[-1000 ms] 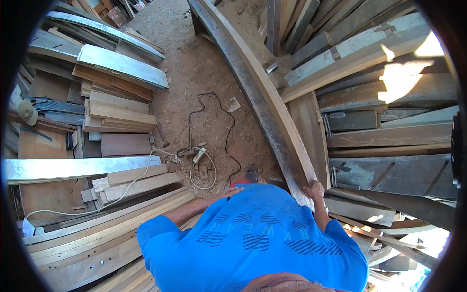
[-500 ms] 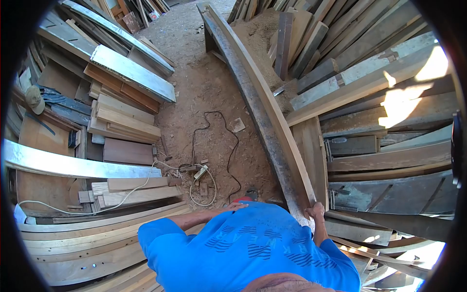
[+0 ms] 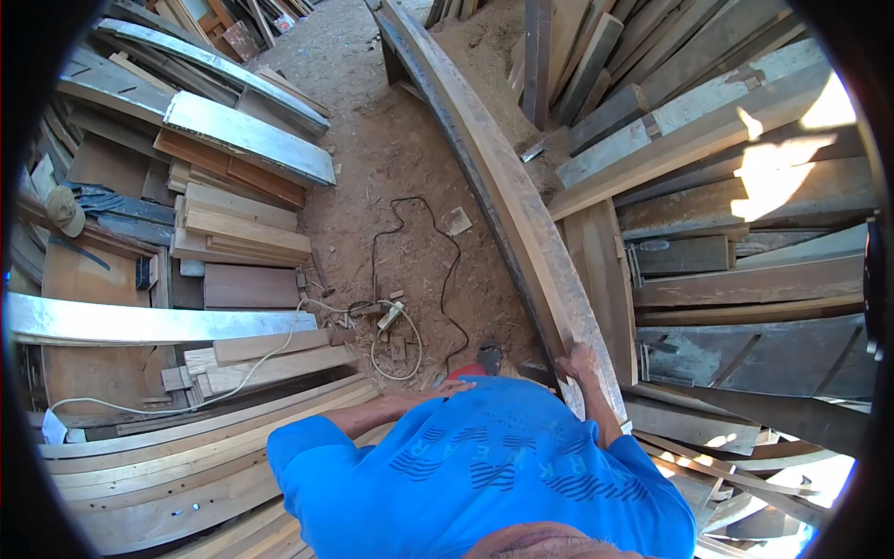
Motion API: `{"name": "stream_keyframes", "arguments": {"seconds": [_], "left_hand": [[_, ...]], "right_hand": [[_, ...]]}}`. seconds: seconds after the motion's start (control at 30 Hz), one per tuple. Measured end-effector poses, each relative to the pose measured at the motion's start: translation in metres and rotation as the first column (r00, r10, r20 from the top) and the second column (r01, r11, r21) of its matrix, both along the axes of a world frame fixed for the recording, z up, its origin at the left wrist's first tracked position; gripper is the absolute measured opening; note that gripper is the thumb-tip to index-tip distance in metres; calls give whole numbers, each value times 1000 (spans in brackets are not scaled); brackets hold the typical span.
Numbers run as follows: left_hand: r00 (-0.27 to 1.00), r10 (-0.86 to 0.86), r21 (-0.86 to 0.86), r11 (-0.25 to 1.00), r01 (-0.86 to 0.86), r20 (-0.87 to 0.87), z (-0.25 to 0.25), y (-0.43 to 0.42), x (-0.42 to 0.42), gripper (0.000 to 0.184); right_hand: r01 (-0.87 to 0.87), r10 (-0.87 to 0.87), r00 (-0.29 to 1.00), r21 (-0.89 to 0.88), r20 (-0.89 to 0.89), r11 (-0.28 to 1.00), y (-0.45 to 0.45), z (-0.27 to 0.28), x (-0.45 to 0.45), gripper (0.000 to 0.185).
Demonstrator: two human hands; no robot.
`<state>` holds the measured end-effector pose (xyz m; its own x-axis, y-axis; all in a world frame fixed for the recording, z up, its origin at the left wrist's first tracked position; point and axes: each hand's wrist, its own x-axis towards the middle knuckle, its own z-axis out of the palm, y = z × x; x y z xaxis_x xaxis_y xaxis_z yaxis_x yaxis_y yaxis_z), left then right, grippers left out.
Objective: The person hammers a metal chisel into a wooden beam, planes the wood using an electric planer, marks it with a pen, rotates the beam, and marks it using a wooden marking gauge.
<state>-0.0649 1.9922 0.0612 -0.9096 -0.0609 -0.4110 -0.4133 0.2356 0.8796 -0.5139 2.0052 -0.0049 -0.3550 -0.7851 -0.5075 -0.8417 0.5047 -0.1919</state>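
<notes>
My right hand (image 3: 584,363) is closed on the near end of a long wooden plank (image 3: 494,154). The plank runs away from me along a narrow dark bench (image 3: 463,177), with its broad, partly rough face tilted up into view. My left hand (image 3: 430,391) lies against the front of my blue shirt, fingers stretched out and holding nothing. Just beyond it, a red thing (image 3: 468,370) and a dark piece (image 3: 489,356) show, partly hidden by the shirt; I cannot tell what they are.
A power strip (image 3: 391,315) with a white cord and a black cable (image 3: 456,270) lie on the dirt floor. Stacked boards (image 3: 247,224) line the left side. Leaning timbers (image 3: 587,84) and a stack of planks (image 3: 745,289) stand at the right.
The plank has rolled from its narrow edge, so its broad face now shows. My right hand has shifted up and left, onto its near end. My left hand stays against the shirt.
</notes>
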Motion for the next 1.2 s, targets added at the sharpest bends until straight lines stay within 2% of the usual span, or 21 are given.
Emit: {"name": "stream_keyframes", "arguments": {"seconds": [0.17, 0.43, 0.5, 0.6, 0.63, 0.7, 0.73, 0.77, 0.8, 0.87, 0.9, 0.93, 0.97, 1.07, 1.1, 1.2], "left_hand": [[999, -26, 12, 1000, 26, 18, 3, 7, -1, 124], [991, -127, 30, 992, 126, 50, -3, 2, -16, 126], [980, -185, 26, 983, 184, 70, -10, -4, -23, 126], [913, -381, 13, 923, 383, 143, -25, -35, -42, 126], [893, -348, 51, 936, 348, 286, 10, -56, -66, 122], [688, -191, -118, 920, 375, 701, -23, -75, -108, 111], [861, 177, -653, 728, 211, 476, -36, -62, -117, 104], [899, 292, -668, 744, -1, 325, -42, -65, -134, 100], [896, 409, -646, 734, -211, 173, -48, -72, -156, 96], [714, 691, -456, 675, -580, 114, -72, -61, -206, 80], [635, 750, -155, 661, -735, 187, -93, -56, -229, 75], [563, 777, 148, 545, -825, 282, -114, -55, -251, 71], [509, 767, 417, 346, -841, 390, -127, -49, -270, 67], [420, 834, 492, 214, -844, 357, -122, -12, -315, 58], [430, 806, 389, 273, -880, 407, -122, -8, -323, 60], [382, 827, 508, 139, -850, 413, -117, 9, -327, 67]], "right_hand": [[-13, 14, 1000, -38, 16, 999, -5, 9, 9, 52], [97, -67, 985, -184, 160, 978, 16, 19, 14, 55], [98, -56, 980, -220, 190, 971, 24, 17, 10, 60], [161, -120, 970, -192, 213, 968, 37, 35, 11, 59], [151, -111, 970, -179, 217, 972, 43, 30, 6, 60], [145, -92, 972, -240, 216, 960, 57, 19, -2, 60], [137, -77, 974, -278, 215, 951, 63, 17, -6, 60], [174, -87, 956, -305, 279, 936, 65, 24, -7, 54], [194, -95, 943, -293, 320, 936, 68, 25, -9, 52], [230, -113, 911, -261, 397, 937, 78, 24, -17, 50], [262, -136, 895, -252, 426, 932, 86, 24, -20, 49], [292, -155, 877, -247, 454, 924, 91, 23, -23, 49], [322, -175, 858, -242, 482, 915, 96, 22, -26, 48], [289, -167, 873, -210, 457, 934, 117, 22, -39, 46], [283, -177, 879, -185, 443, 941, 123, 25, -44, 45], [255, -182, 887, -122, 425, 959, 138, 29, -55, 44]]}}
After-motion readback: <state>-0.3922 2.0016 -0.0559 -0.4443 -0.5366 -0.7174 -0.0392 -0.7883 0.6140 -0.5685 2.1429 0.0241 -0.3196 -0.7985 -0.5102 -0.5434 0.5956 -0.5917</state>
